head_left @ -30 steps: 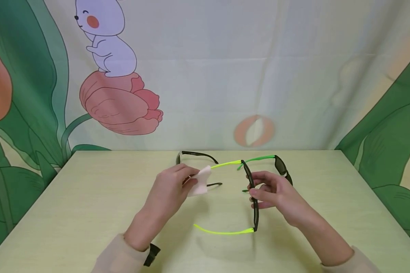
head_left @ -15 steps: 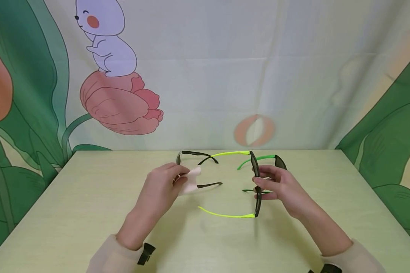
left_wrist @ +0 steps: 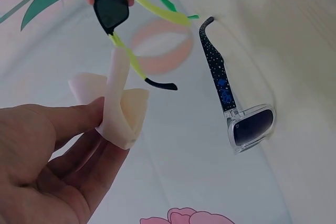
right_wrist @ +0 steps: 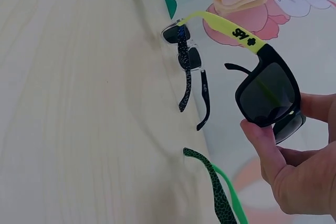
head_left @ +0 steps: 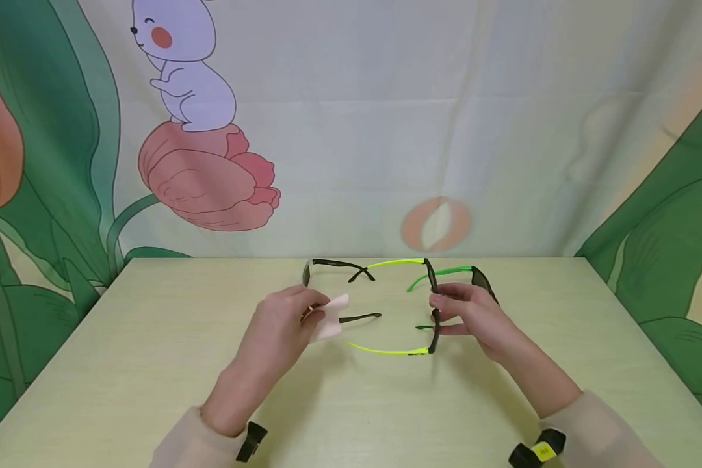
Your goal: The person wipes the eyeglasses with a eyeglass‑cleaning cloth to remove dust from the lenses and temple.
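My left hand (head_left: 281, 325) pinches a folded pale pink cloth (left_wrist: 118, 103) between thumb and fingers. Across from it, my right hand (head_left: 474, 318) holds black-framed sunglasses (right_wrist: 265, 93) with yellow temples, gripping them around the bridge with the thumb on one side. Both temples stand unfolded and point left toward the cloth, which is apart from the lenses. In the right wrist view, dark lettering shows on one yellow temple, and the far lens is partly hidden. The temple tips are dark in the left wrist view.
Clear-framed sunglasses (left_wrist: 254, 124) with dark speckled temples rest on the table (head_left: 152, 364) behind my left hand. Behind the right hand lie sunglasses with green temples (head_left: 482, 279), partly covered. A printed curtain (head_left: 351, 130) hangs at the table's back edge.
The yellow-templed sunglasses have moved farther from the head camera, up in its view, and straightened. My left hand with the cloth has drawn slightly left, away from the temple tip it overlapped.
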`<state>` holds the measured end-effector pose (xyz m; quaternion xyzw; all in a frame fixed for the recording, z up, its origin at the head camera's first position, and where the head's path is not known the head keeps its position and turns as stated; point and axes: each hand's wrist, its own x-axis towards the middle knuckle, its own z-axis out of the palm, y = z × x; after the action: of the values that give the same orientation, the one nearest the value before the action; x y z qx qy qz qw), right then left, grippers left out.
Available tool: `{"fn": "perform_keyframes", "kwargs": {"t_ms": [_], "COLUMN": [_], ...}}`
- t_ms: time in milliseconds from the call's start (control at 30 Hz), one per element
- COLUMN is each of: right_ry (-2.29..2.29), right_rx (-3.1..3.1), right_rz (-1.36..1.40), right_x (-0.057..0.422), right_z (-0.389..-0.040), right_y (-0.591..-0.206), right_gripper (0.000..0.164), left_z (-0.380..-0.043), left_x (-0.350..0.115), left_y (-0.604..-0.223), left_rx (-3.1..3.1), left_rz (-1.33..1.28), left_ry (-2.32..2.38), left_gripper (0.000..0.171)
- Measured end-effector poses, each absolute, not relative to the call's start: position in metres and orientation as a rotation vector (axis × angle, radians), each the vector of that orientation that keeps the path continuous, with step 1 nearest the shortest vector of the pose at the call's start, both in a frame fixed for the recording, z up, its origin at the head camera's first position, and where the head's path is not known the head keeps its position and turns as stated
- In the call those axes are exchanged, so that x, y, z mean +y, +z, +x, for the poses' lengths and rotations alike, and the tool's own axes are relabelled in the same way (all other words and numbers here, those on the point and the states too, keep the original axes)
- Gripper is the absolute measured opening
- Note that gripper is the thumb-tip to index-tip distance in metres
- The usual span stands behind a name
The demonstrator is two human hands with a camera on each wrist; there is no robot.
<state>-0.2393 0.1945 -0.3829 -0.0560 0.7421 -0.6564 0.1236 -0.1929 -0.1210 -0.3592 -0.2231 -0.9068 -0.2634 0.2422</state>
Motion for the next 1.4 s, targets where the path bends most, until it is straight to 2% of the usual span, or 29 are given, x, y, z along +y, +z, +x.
{"fn": "perform_keyframes", "kwargs": {"t_ms": [200, 667, 1100, 1400], "right_ry": [-1.859, -1.809, -1.798, -1.738], "right_rx": [2.197, 2.221, 2.228, 2.302], "right_rz": [-0.126, -0.073, -0.029, -0.059], "right_x": [0.19, 0.183, 0.179, 0.181], "right_z": [-0.251, -0.272, -0.279, -0.28], "right_y": [-0.389, -0.405, -0.412, -0.416], "right_gripper": [0.061, 0.053, 0.051, 0.056], "left_z": [-0.19, -0.19, -0.188, -0.189], "left_x": [-0.117, -0.113, -0.111, -0.108], "left_y": [-0.359, -0.362, -0.362, -0.362], "left_rx": [-2.483, -2.486, -2.551, -2.571], "left_rz": [-0.632, -0.66, -0.618, -0.63], "left_ry": [-0.71, -0.715, -0.688, -0.663], "left_gripper": [0.017, 0.02, 0.018, 0.018]}}
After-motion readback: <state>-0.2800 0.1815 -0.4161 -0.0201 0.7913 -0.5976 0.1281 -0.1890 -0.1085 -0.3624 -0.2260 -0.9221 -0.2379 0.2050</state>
